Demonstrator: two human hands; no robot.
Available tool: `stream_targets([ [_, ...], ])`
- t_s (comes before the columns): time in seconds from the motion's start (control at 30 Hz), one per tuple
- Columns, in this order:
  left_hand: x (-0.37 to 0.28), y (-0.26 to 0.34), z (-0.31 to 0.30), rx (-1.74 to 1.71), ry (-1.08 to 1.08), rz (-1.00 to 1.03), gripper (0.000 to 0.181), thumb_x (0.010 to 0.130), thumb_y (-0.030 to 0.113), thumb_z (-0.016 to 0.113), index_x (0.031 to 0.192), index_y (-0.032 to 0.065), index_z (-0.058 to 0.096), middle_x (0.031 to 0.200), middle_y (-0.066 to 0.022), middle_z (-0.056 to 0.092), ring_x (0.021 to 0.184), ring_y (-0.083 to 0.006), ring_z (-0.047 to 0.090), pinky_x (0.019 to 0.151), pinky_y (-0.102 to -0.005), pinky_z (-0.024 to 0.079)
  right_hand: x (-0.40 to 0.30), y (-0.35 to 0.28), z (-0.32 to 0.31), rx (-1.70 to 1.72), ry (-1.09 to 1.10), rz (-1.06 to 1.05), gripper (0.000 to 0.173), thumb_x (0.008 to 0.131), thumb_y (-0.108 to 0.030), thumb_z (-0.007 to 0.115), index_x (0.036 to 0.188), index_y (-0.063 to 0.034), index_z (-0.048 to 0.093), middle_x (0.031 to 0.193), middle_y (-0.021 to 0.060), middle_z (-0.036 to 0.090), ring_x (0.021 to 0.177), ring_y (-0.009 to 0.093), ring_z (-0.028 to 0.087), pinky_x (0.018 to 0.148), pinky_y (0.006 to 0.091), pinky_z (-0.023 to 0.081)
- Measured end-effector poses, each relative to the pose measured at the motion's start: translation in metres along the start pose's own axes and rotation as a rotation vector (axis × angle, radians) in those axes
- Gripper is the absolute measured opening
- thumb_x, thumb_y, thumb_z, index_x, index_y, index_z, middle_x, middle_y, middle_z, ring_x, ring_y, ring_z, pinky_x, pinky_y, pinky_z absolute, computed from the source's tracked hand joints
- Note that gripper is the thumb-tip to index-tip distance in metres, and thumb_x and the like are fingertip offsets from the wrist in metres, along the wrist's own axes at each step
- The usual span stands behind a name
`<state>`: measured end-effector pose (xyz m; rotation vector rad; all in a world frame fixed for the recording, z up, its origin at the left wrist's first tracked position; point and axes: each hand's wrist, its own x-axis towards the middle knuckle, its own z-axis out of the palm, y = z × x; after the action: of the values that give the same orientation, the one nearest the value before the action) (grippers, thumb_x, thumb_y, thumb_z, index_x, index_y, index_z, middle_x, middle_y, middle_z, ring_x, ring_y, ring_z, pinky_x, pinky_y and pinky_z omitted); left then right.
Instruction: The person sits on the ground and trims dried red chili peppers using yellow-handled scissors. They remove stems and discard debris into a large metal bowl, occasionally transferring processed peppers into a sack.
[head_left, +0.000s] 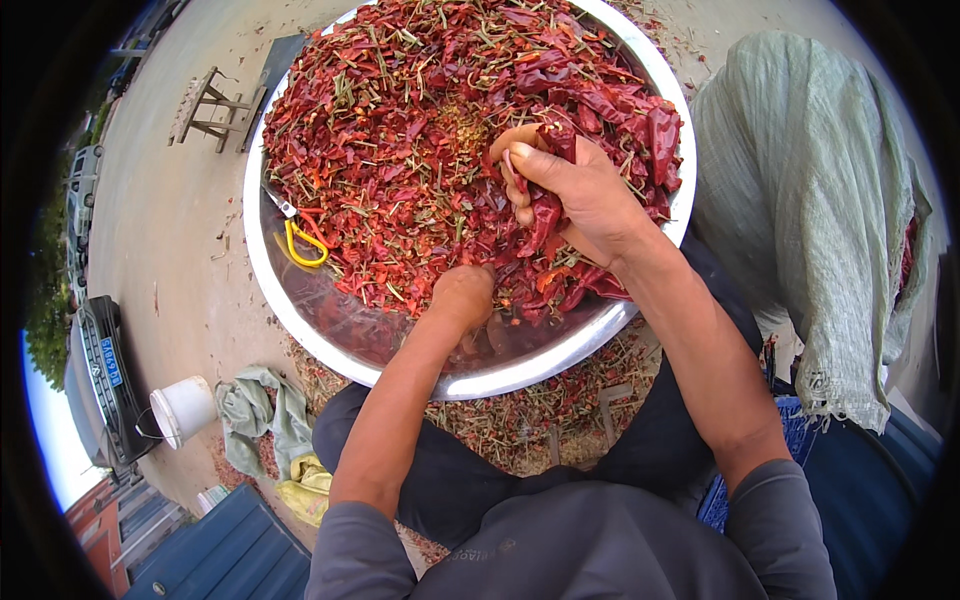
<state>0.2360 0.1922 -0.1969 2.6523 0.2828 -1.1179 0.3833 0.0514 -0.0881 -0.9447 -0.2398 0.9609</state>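
A large round metal basin (352, 365) is heaped with dried red chili pieces (390, 150), cut stems and a patch of yellow seeds. My right hand (559, 176) grips several dried red chilies above the right part of the heap. Low at the near edge of the heap rests my left hand (463, 296), its fingers bent down among the chilies; whether they hold anything is hidden. Scissors with yellow and red handles (306, 244) lie at the basin's left side, their blades partly under the pieces. Larger chilies (664, 142) lie along the right side.
A pale green woven sack (795, 187) with red chilies inside stands at the right. To the left are a wooden stool (214, 105), a white bucket (180, 409), a crumpled woven sack (262, 412) and parked vehicles (109, 375). Chili scraps (525, 431) cover the ground below the basin.
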Motion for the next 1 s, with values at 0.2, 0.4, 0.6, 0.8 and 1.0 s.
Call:
stream_targets([
  [0.2,-0.03,-0.016,-0.045,-0.111,0.226,0.009,0.024,0.087,0.009,0.062,0.108,0.0031,0.07,0.094,-0.0248,0.07,0.094,-0.0404,0.068,0.086,-0.0487,0.052,-0.007,-0.013,-0.001,-0.521,0.136,0.071,0.014,0.093,-0.017,0.07,0.093,-0.0054,0.061,0.078,0.0016,0.062,0.069,0.008,0.057,0.06,0.0264,0.048],
  [0.4,-0.075,-0.008,-0.103,-0.541,0.357,0.123,0.018,0.086,0.01,0.068,0.102,0.0007,0.067,0.076,-0.0185,0.064,0.07,-0.0301,0.062,0.068,-0.0423,0.047,-0.006,0.011,0.001,-1.174,-0.116,-0.286,0.027,0.084,-0.013,0.075,0.107,0.0,0.066,0.089,0.0167,0.068,0.08,0.03,0.066,0.074,0.0393,0.051],
  [0.6,-0.089,-0.007,-0.106,-1.188,0.437,0.256,0.019,0.09,-0.002,0.064,0.109,-0.0001,0.064,0.085,0.0008,0.064,0.075,-0.004,0.056,0.065,-0.0213,0.045,-0.005,0.025,0.013,-1.162,-0.166,-0.288,0.019,0.08,-0.01,0.073,0.092,0.0012,0.064,0.086,0.0233,0.066,0.085,0.042,0.066,0.074,0.0486,0.051],
  [0.8,-0.08,-0.01,-0.099,-1.315,0.547,0.338,0.015,0.091,0.002,0.067,0.106,0.0002,0.065,0.088,0.0,0.066,0.078,-0.0053,0.058,0.068,-0.0216,0.047,-0.003,0.025,0.012,-1.056,-0.157,-0.246,0.024,0.087,-0.018,0.071,0.097,0.0003,0.061,0.086,0.0224,0.064,0.082,0.04,0.064,0.073,0.0463,0.049],
  [1.0,-0.035,-0.015,-0.075,-0.761,0.452,0.167,0.018,0.089,0.012,0.069,0.104,0.0018,0.067,0.091,-0.0159,0.072,0.081,-0.0265,0.069,0.075,-0.0385,0.052,0.003,0.014,0.003,-0.681,0.048,-0.146,0.041,0.096,-0.041,0.067,0.09,-0.0004,0.064,0.069,0.002,0.059,0.066,0.013,0.053,0.063,0.0333,0.046],
])
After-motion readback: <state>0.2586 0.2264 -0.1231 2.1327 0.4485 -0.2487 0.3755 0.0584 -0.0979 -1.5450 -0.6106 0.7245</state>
